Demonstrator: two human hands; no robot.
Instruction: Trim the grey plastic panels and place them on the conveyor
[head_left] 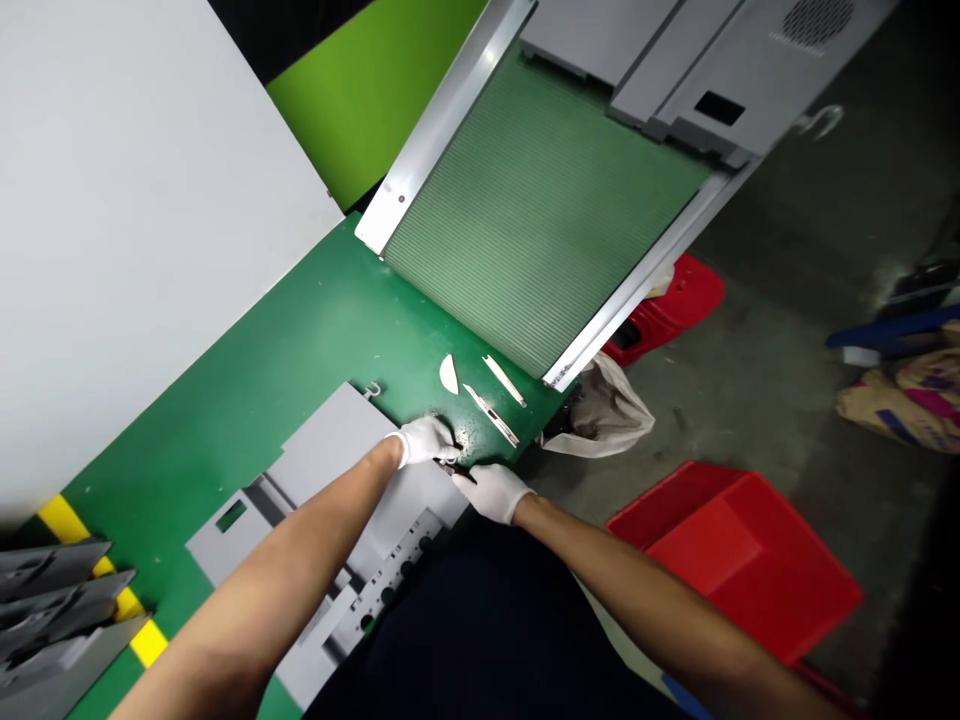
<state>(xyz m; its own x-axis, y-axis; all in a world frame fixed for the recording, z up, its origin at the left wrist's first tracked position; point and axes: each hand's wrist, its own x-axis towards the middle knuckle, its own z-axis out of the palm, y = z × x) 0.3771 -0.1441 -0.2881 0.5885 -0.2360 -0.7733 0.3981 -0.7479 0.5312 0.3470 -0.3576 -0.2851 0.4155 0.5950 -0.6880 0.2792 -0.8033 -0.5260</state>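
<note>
**two gloved hands closed on a small black piece at the desk edge**

seen from above, bare forearms, white gloves. left hand [426,442] curled almost shut, fingers turned in toward the right. right hand [493,494] also nearly closed, coming in from the other side. between them, small black piece [454,468], pinched by both; its shape is mostly hidden by the gloves, so cannot tell what it is. it sits just over the edge of a grey sheet-metal panel [330,440], which lies on the green desk [247,340] at 9 o'clock from the hands.

at 12 o'clock, near the hands: white curved offcut [448,374] and two slim metal strips [504,380], lying apart on the desk. at 1 o'clock, ribbed green panel [540,220] in a metal frame. at 8 o'clock, stacked grey panels [52,610]. on the floor at 3 o'clock, white plastic bag [600,415]; at 4 o'clock, red plastic crate [739,570].
</note>
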